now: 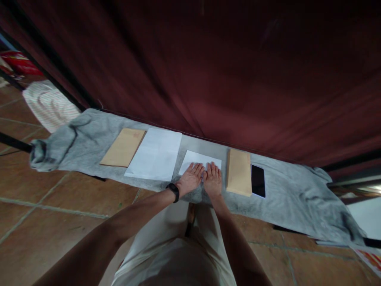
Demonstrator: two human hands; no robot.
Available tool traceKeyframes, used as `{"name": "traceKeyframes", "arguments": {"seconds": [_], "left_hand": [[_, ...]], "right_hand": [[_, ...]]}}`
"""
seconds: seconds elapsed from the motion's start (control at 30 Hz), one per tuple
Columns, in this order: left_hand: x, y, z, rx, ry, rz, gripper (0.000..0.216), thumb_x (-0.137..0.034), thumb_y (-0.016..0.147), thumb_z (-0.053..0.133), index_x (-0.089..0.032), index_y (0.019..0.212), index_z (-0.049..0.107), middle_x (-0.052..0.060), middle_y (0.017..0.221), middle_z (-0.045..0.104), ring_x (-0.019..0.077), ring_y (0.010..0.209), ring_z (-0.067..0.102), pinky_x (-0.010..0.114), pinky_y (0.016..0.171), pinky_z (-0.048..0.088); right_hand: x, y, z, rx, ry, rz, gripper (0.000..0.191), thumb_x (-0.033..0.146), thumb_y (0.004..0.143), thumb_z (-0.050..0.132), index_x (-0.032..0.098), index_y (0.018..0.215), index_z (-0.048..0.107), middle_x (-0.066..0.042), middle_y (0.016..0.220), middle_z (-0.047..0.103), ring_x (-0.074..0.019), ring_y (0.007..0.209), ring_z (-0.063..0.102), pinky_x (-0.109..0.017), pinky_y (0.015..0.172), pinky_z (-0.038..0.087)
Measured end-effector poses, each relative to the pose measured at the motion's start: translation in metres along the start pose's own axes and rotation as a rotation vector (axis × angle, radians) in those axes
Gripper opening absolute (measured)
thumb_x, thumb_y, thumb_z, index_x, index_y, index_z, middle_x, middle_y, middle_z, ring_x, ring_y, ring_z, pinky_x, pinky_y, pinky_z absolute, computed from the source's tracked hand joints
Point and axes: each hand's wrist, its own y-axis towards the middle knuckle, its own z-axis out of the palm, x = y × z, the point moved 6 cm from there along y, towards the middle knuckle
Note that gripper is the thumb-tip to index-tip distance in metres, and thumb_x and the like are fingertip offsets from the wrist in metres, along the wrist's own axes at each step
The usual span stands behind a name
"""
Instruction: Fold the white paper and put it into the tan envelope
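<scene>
Both my hands lie flat, side by side, on a small folded white sheet of paper (pixel 199 159) in the middle of a grey cloth (pixel 89 139). My left hand (pixel 190 178), with a black band on its wrist, has its fingers stretched out over the paper's near edge. My right hand (pixel 212 179) presses flat beside it, fingers also spread. Neither hand holds anything.
A larger white sheet (pixel 155 154) and a brown envelope (pixel 123 147) lie left of my hands. Another brown envelope (pixel 238 172) and a black phone (pixel 257 180) lie to the right. A dark red curtain (pixel 223 71) hangs behind. Below is a brown tiled floor (pixel 59 206).
</scene>
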Motion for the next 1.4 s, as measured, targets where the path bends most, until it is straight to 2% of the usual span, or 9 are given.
{"name": "traceKeyframes", "arguments": {"seconds": [0.13, 0.27, 0.53, 0.73, 0.87, 1.0, 1.07, 1.3, 1.4], "left_hand": [[0.008, 0.007, 0.000, -0.039, -0.078, -0.093, 0.053, -0.026, 0.103, 0.032, -0.009, 0.151, 0.044, 0.016, 0.159, 0.042, 0.0244, 0.151, 0.034, 0.046, 0.126, 0.021], [0.009, 0.023, 0.005, -0.068, -0.115, -0.114, 0.053, -0.029, 0.104, 0.030, -0.010, 0.152, 0.044, 0.014, 0.161, 0.040, 0.0250, 0.152, 0.031, 0.047, 0.126, 0.021], [0.038, 0.037, 0.008, -0.117, -0.090, -0.238, 0.056, -0.035, 0.105, 0.028, -0.009, 0.153, 0.043, 0.013, 0.161, 0.040, 0.0250, 0.153, 0.029, 0.045, 0.126, 0.021], [0.052, 0.011, 0.003, -0.149, -0.061, -0.330, 0.057, -0.033, 0.104, 0.029, -0.005, 0.152, 0.043, 0.016, 0.160, 0.041, 0.0262, 0.152, 0.031, 0.045, 0.126, 0.024], [0.043, -0.024, 0.002, -0.174, -0.043, -0.400, 0.056, -0.033, 0.104, 0.031, -0.004, 0.150, 0.046, 0.018, 0.159, 0.041, 0.0292, 0.151, 0.035, 0.049, 0.124, 0.027], [0.029, -0.050, 0.004, -0.180, -0.050, -0.405, 0.055, -0.033, 0.104, 0.032, -0.007, 0.150, 0.047, 0.017, 0.159, 0.041, 0.0305, 0.151, 0.034, 0.051, 0.123, 0.029], [0.026, -0.055, 0.004, -0.185, -0.064, -0.408, 0.054, -0.033, 0.104, 0.034, -0.008, 0.150, 0.047, 0.017, 0.159, 0.041, 0.0301, 0.151, 0.034, 0.050, 0.123, 0.030], [0.029, -0.055, 0.002, -0.198, -0.158, -0.414, 0.054, -0.030, 0.102, 0.037, -0.011, 0.151, 0.046, 0.017, 0.158, 0.043, 0.0296, 0.151, 0.034, 0.052, 0.122, 0.032], [0.032, -0.054, 0.000, -0.204, -0.175, -0.420, 0.052, -0.026, 0.100, 0.038, -0.012, 0.149, 0.048, 0.017, 0.157, 0.045, 0.0303, 0.150, 0.035, 0.053, 0.121, 0.034]], "right_hand": [[0.001, 0.001, -0.001, 0.015, 0.019, 0.013, 0.053, 0.032, 0.107, 0.032, 0.011, 0.155, 0.041, -0.017, 0.161, 0.039, -0.0294, 0.149, 0.035, -0.051, 0.121, 0.026], [0.000, 0.001, -0.001, 0.030, 0.026, 0.019, 0.051, 0.027, 0.106, 0.033, 0.013, 0.154, 0.043, -0.016, 0.161, 0.039, -0.0280, 0.150, 0.035, -0.050, 0.122, 0.027], [-0.001, 0.001, -0.002, -0.069, 0.055, -0.005, 0.050, 0.030, 0.107, 0.036, 0.011, 0.152, 0.045, -0.018, 0.158, 0.043, -0.0298, 0.147, 0.039, -0.051, 0.120, 0.029], [-0.001, -0.001, 0.001, -0.084, 0.072, 0.003, 0.050, 0.028, 0.106, 0.037, 0.012, 0.152, 0.045, -0.018, 0.158, 0.043, -0.0288, 0.147, 0.039, -0.051, 0.120, 0.029], [-0.005, 0.007, 0.000, -0.033, 0.076, 0.018, 0.048, 0.029, 0.105, 0.040, 0.014, 0.149, 0.049, -0.015, 0.157, 0.046, -0.0273, 0.145, 0.041, -0.048, 0.119, 0.030], [-0.016, 0.040, -0.007, 0.107, 0.056, 0.097, 0.045, 0.028, 0.103, 0.040, 0.015, 0.143, 0.056, -0.013, 0.152, 0.053, -0.0264, 0.138, 0.048, -0.043, 0.114, 0.036], [-0.020, 0.060, -0.010, 0.210, 0.027, 0.107, 0.045, 0.026, 0.102, 0.042, 0.015, 0.144, 0.055, -0.014, 0.150, 0.054, -0.0263, 0.136, 0.050, -0.041, 0.112, 0.037], [-0.029, 0.102, -0.022, 0.299, 0.038, 0.121, 0.038, 0.021, 0.092, 0.056, 0.019, 0.128, 0.067, -0.017, 0.132, 0.065, -0.0301, 0.119, 0.061, -0.043, 0.104, 0.043], [-0.036, 0.111, -0.021, 0.356, 0.096, 0.143, 0.036, 0.017, 0.084, 0.061, 0.018, 0.118, 0.072, -0.016, 0.122, 0.070, -0.0281, 0.112, 0.064, -0.039, 0.100, 0.046]]}}
